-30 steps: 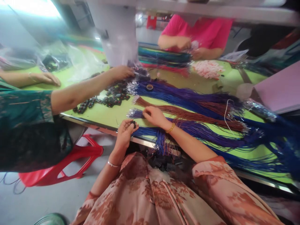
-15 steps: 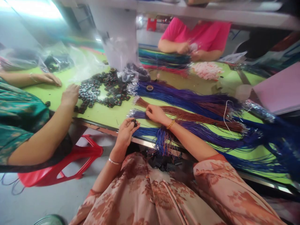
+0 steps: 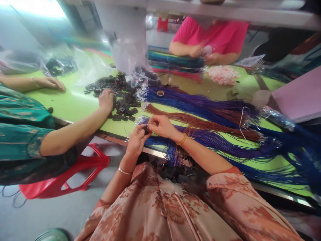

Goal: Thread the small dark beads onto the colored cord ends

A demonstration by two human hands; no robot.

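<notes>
My left hand [image 3: 136, 139] is closed around a small black plastic connector housing [image 3: 146, 130] just above the table's front edge. Against it comes my right hand [image 3: 162, 126], thumb and forefinger pinched at the housing; whatever lies between those fingertips is too small to make out. Below and behind my hands, blue wires [image 3: 152, 140] with silvery terminals at their left ends lie along the table. A brown wire bundle [image 3: 180, 118] stretches to the right just beyond my right hand. Blue and brown wire ends [image 3: 174, 152] hang over the edge beneath my right wrist.
Black connector housings [image 3: 125, 107] lie heaped left of the wires, with a co-worker's hand [image 3: 106, 100] on them. A tape roll [image 3: 160, 94] rests on purple wires. Another person [image 3: 208, 40] works opposite. A red stool [image 3: 82, 170] stands at left, and black parts [image 3: 175, 174] lie below the edge.
My right hand has moved left from the blue wires to the housing in my left hand. The co-worker's near hand has reached rightward across the heap, shifting some housings.
</notes>
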